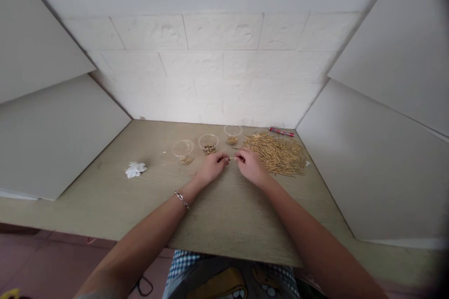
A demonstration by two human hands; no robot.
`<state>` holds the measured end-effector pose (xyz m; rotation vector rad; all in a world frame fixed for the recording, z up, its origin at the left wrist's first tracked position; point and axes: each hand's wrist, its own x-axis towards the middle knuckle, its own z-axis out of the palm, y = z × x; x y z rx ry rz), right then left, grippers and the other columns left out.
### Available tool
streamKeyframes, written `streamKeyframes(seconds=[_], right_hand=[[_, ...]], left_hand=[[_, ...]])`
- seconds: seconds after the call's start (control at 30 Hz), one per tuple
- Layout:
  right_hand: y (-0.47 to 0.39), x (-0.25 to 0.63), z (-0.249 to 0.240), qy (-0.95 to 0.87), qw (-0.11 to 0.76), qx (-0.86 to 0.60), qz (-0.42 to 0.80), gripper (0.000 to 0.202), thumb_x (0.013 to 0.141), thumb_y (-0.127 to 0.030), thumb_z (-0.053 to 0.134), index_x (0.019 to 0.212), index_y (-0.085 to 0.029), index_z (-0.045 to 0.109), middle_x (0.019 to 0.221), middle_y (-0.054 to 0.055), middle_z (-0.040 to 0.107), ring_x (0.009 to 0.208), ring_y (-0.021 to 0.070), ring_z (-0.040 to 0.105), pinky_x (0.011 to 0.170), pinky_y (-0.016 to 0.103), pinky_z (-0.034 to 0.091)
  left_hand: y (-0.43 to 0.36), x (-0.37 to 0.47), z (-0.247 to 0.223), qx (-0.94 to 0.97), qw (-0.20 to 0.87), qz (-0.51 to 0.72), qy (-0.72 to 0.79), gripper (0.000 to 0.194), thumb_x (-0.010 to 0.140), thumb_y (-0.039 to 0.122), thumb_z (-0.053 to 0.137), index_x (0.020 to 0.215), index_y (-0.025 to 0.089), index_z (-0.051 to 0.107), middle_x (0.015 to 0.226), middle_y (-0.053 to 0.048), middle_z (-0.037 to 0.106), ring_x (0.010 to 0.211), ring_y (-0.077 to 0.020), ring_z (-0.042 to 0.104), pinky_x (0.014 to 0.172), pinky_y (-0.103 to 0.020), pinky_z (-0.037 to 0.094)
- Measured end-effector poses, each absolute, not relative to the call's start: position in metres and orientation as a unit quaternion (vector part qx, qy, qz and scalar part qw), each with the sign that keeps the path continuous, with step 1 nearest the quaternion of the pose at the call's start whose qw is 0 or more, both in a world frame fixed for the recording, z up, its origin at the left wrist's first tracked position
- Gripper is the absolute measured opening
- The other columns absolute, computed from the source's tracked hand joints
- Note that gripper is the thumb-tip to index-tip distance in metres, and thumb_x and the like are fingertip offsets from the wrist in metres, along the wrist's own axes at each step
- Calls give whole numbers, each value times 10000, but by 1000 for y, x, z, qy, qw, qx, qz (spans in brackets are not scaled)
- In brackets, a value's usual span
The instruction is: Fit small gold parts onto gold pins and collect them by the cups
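Over the middle of the table, my left hand (pixel 212 167) and my right hand (pixel 251 166) almost meet, both with fingers pinched. A small gold-coloured pin (pixel 231 158) spans the gap, one end at each hand's fingertips. Fine detail on it is too small to make out. Just right of my right hand spreads a wide pile of thin gold-coloured pins (pixel 280 154). Beyond my left hand stands a clear round cup (pixel 208 142) with small brass-coloured parts in it. Two more clear cups, one at left (pixel 183 148) and one at back (pixel 233 131), have small gold-coloured parts at their bases.
A crumpled white tissue (pixel 135 169) lies on the table (pixel 168 233) at left. Behind the pile rests a red tube-shaped packet (pixel 281 131). Grey-white panels (pixel 386 159) flank both sides, and a white brick-patterned wall (pixel 210 65) closes the back.
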<state>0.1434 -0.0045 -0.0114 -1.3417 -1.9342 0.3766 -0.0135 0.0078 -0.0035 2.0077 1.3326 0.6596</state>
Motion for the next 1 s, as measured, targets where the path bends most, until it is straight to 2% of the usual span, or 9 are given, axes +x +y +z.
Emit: streamKeyframes(seconds=[0.3, 0.47, 0.6, 0.8, 1.0], right_hand=[[-4, 146, -9, -772, 349, -509, 151, 135, 756, -82, 481, 710, -138, 594, 764, 56, 582, 716, 141, 518, 680, 270, 400], [-4, 146, -10, -751, 373, -517, 171, 111, 752, -104, 507, 712, -142, 603, 727, 43, 589, 697, 139, 518, 670, 268, 398], [-6, 141, -13, -733, 392, -535, 151, 109, 743, -96, 511, 716, -148, 603, 728, 44, 590, 705, 143, 518, 680, 272, 398], [-6, 140, -11, -760, 365, -524, 121, 142, 760, -84, 472, 719, -140, 596, 775, 64, 579, 716, 144, 513, 681, 272, 398], [-5, 144, -10, -760, 368, -512, 158, 127, 754, -91, 492, 715, -138, 603, 758, 56, 596, 706, 140, 523, 682, 267, 403]], left_hand=[[8, -14, -6, 769, 315, 251, 496, 196, 777, 219, 419, 733, 158, 600, 742, -12, 636, 711, -127, 553, 693, -230, 411], [8, -15, -5, 763, 329, 261, 491, 197, 772, 218, 412, 712, 158, 590, 736, -6, 632, 706, -124, 550, 686, -224, 410], [8, -15, -3, 753, 333, 263, 503, 195, 768, 215, 419, 698, 155, 591, 735, -7, 636, 713, -127, 553, 692, -223, 411], [8, -15, -3, 757, 329, 250, 507, 195, 777, 213, 422, 718, 155, 599, 756, -5, 642, 721, -122, 554, 705, -215, 410], [8, -15, -5, 762, 325, 253, 500, 193, 774, 198, 420, 718, 149, 598, 727, -3, 631, 705, -121, 547, 678, -216, 404]])
